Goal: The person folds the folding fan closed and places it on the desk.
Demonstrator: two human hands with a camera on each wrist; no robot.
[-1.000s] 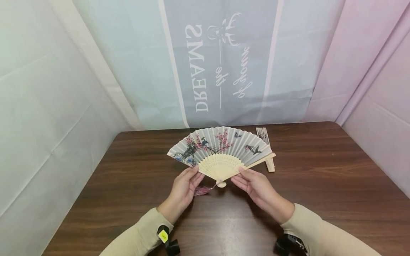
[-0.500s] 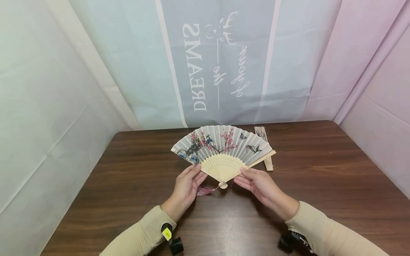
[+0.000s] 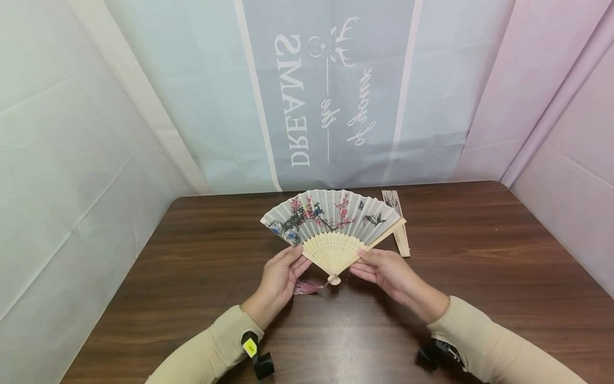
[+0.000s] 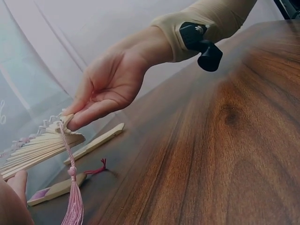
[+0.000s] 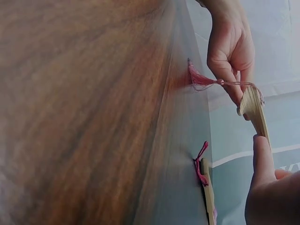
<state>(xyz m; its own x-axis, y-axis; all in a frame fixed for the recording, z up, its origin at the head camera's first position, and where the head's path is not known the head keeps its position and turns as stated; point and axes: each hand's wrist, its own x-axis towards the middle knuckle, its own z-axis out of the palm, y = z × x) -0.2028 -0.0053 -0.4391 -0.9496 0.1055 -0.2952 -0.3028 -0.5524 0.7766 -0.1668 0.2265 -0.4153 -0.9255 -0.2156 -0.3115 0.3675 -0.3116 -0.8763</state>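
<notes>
A spread folding fan (image 3: 331, 218) with pale ribs and a blossom-and-bird print is held up over the table, its pivot end towards the person. My left hand (image 3: 278, 280) pinches the fan's left edge between thumb and fingers. On the opposite edge, my right hand (image 3: 390, 274) pinches the outer rib in the same way. A pink tassel (image 4: 74, 201) hangs from the pivot. Beyond the fan lies a folded fan (image 3: 404, 242), partly covered by the spread one. The left wrist view shows another folded fan (image 4: 58, 190) with a dark pink cord, which the head view hides.
The brown wooden table (image 3: 479, 277) ends at a far edge in front of a hanging printed cloth (image 3: 331, 96). Pale cloth walls (image 3: 72, 160) stand at both sides. A small black camera (image 3: 263, 365) is strapped to each wrist.
Both hands have shifted slightly right with the fan. Its outline looks a little narrower, with the left tip further right and the right tip further left. Both hands keep their pinch.
</notes>
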